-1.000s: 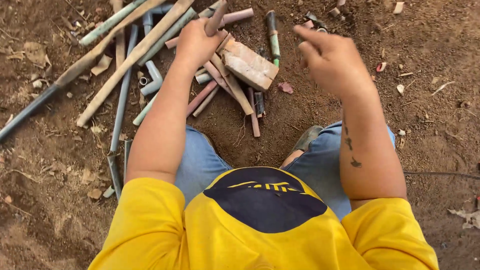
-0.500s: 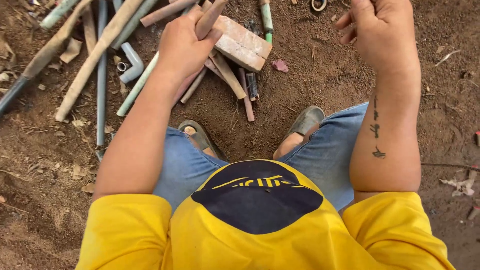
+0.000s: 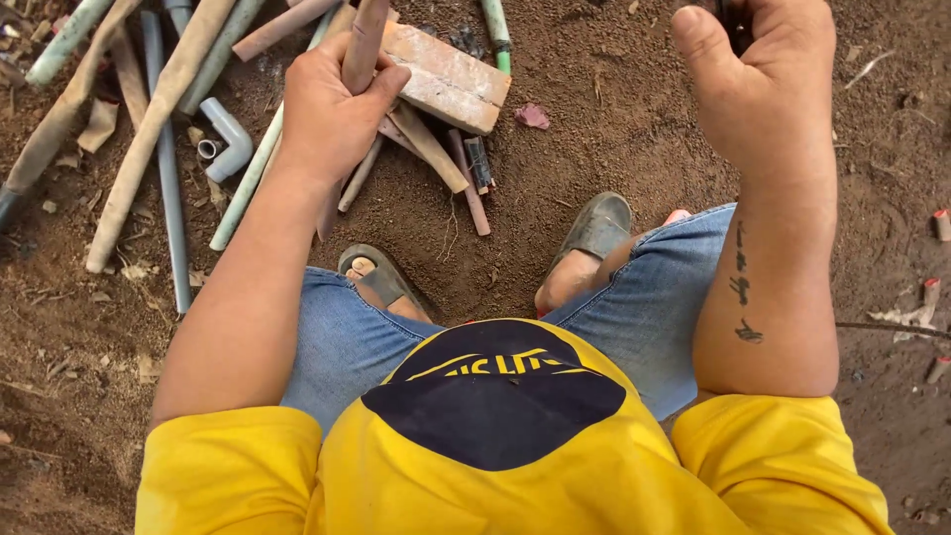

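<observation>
Above the dirt, left hand (image 3: 332, 109) gripping a pipe piece (image 3: 365, 40), right hand (image 3: 763, 84) raised, loosely curled.

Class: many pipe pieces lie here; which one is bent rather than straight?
The short grey elbow fitting on the dirt, left of the left hand; every other piece is straight.

1 brick (image 3: 446, 77), 1 grey elbow fitting (image 3: 226, 134), 2 sandals (image 3: 381, 277), 2 hands (image 3: 332, 109), and 4 small red pieces on the right (image 3: 941, 224).
</observation>
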